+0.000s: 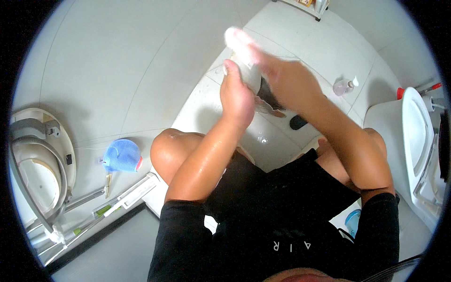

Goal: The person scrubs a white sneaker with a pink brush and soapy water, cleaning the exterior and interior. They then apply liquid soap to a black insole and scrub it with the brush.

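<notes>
My left hand [236, 97] is closed around the side of a pale, wet item [249, 75] with a dark inner part, possibly a shoe; its kind is not certain. Its lower end, greyish and wrinkled, hangs above the floor. Across its upper end lies my right hand [278, 75], blurred, with its fingers covered by a bright white patch, either foam or something white; whether these fingers grip anything is hidden. Both hands are in front of my bent knees, above white floor tiles [269, 141].
A clear pump bottle [341, 86] stands on the floor at the right, and a black object [298, 122] lies nearer. A white basin [417, 130] is at far right. A wheeled rack [317, 16] is at top. A blue mesh item [122, 155] hangs at the left wall.
</notes>
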`<state>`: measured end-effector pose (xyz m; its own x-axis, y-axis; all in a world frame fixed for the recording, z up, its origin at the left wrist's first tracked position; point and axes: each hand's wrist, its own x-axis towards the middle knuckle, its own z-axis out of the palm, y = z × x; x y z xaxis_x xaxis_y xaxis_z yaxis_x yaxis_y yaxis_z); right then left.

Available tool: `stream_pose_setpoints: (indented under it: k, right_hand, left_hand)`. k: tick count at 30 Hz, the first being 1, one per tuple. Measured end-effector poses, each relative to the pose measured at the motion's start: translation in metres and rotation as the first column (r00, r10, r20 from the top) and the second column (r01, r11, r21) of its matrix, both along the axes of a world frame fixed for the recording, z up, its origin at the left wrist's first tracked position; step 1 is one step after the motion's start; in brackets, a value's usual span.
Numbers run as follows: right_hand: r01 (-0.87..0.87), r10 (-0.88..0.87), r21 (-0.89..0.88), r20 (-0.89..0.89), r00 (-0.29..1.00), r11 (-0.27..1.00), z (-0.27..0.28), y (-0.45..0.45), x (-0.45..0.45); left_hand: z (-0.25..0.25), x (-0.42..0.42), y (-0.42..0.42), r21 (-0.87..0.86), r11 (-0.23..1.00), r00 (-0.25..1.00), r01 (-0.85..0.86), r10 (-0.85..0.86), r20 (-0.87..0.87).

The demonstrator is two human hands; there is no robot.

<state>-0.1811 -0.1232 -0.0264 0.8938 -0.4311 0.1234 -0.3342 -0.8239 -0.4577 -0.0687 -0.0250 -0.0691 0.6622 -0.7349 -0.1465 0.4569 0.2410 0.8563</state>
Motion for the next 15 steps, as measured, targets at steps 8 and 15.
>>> stream_pose_setpoints:
  k: [8, 15]
  right_hand:
    - [0.005, -0.005, 0.000, -0.171, 0.985, 1.000, 0.014, 0.008, -0.002]
    - [0.013, -0.007, 0.051, -0.116, 0.993, 0.999, 0.015, 0.004, -0.005]
  left_hand:
    - [0.011, 0.000, 0.006, 0.086, 0.996, 0.999, -0.012, 0.015, -0.042]
    - [0.022, -0.001, 0.010, 0.147, 0.989, 0.999, -0.020, 0.025, -0.032]
